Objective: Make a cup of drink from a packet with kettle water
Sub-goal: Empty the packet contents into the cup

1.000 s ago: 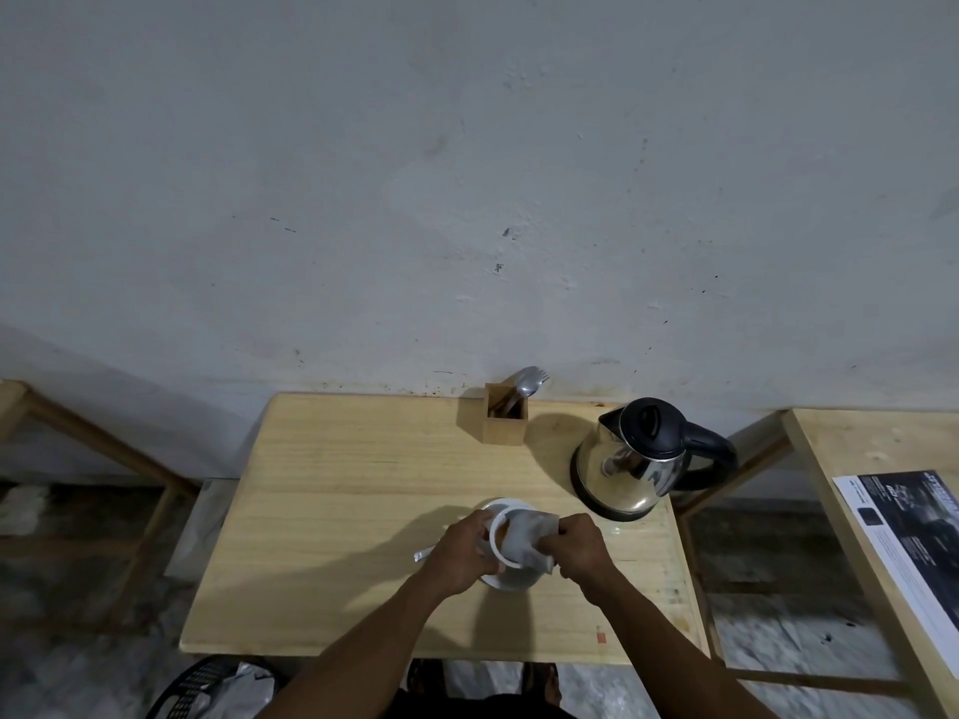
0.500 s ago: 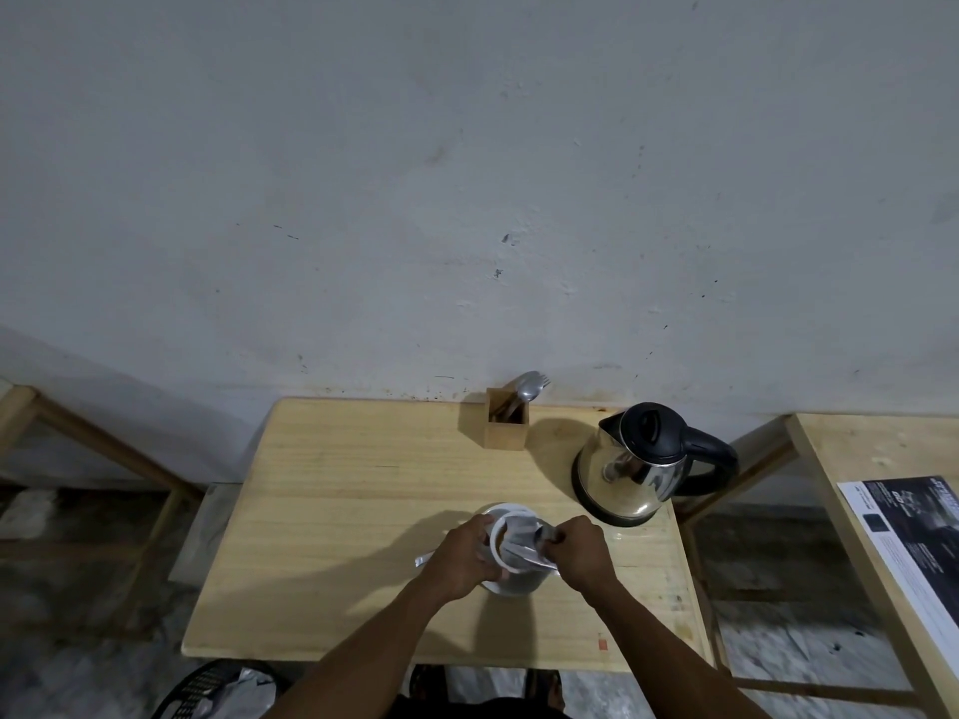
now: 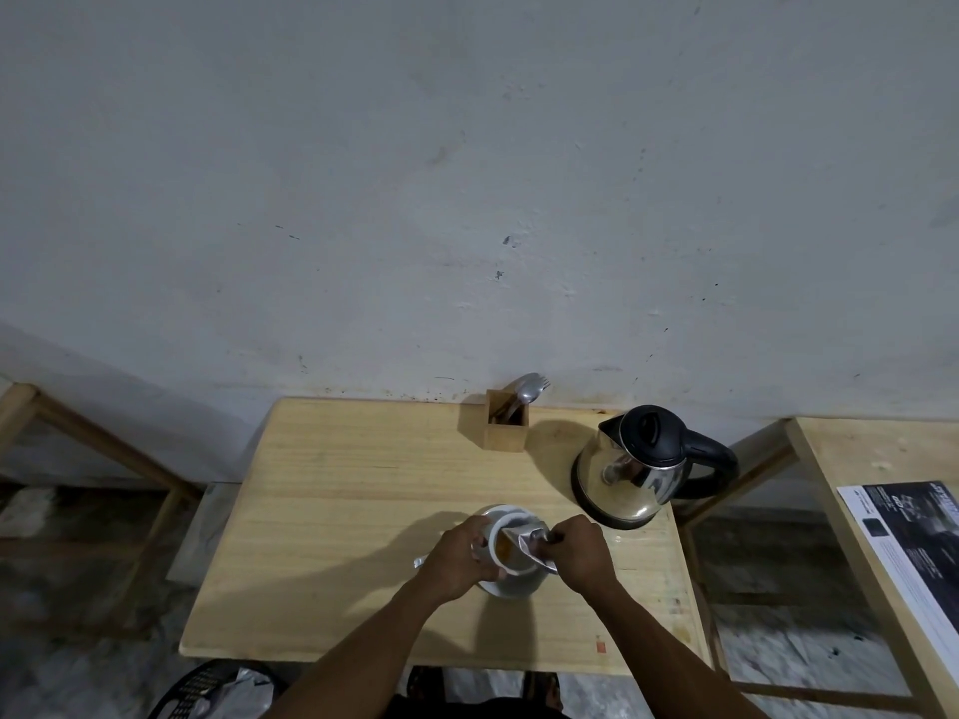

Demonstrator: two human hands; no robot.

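Packet point(image 3: 526, 543): I see right hand point(image 3: 581, 555) pinching it, tilted over cup point(image 3: 506, 550) to empty powder; left hand point(image 3: 456, 557) clasps cup steady

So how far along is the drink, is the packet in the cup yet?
Packet is torn open and brownish powder already shows in the cup. In hand: right hand tips the packet over the cup while left hand steadies it. Left: pouring from the kettle, lid shut, and stirring.

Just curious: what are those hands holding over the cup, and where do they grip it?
The right hand pinches a silvery packet by its end; the left hand grips the cup.
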